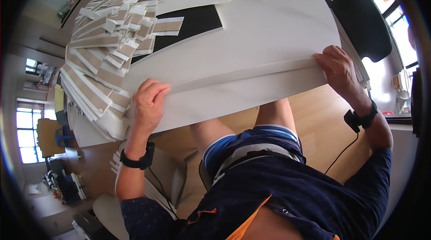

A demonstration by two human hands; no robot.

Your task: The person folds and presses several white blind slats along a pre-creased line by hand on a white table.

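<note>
A long white strip (242, 74), thin like paper or card, stretches between my two hands just above the near part of the white table (278, 20). Its left end is pinched between the thumb and fingers of my left hand (150, 101). At the other end, my right hand (334, 67) grips it close to the table's right edge. Beside my left hand lies a big heap of strips (107, 47), white with tan bands, overlapping at many angles. Partly under that heap is a flat black panel (193, 27) with a pale edge.
A black chair (361, 18) stands beyond the table's right side. More pale strips (357, 63) hang or lean along that edge. A beige chair (168, 168) is below the left end of the table, with further strips near it. A cable (343, 154) trails from my right wristband.
</note>
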